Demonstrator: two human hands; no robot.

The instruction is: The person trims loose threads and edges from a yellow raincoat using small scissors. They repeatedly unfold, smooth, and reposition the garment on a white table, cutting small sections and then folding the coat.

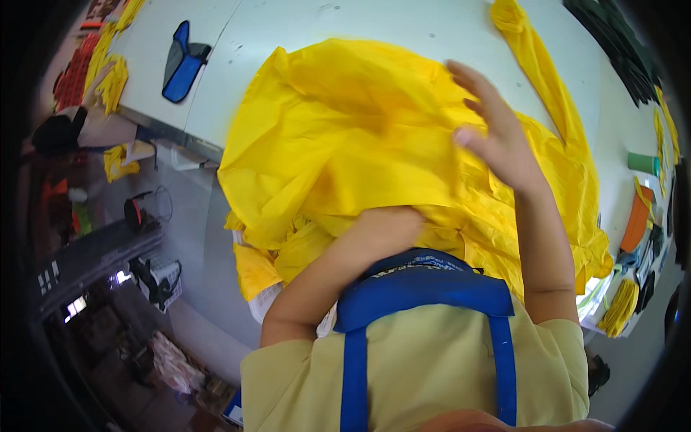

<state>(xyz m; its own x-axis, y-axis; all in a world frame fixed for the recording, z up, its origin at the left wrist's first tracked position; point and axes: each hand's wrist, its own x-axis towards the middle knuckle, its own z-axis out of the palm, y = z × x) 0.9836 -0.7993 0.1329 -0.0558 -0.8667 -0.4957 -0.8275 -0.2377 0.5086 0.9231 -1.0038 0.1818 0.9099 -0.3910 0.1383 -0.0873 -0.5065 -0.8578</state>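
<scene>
A large sheet-like yellow garment (338, 137), thin and shiny like a raincoat, billows over the front of the white table and toward my body. One long sleeve-like part (540, 68) stretches to the far right. My left hand (394, 225) reaches in under the lifted fabric near my waist; its fingers are hidden. Over the right side of the cloth, my right hand (497, 133) is open with fingers apart, close to the surface. Whether it touches the fabric I cannot tell. Parts of the cloth are blurred.
The white table (266, 21) bears a blue and grey piece (186, 65) at far left and dark fabric (619, 47) at far right. Right: a green roll (643, 163), an orange piece (636, 222), a yellow bundle (619, 306). Left: another person's arm (97, 129), a white basket (266, 302).
</scene>
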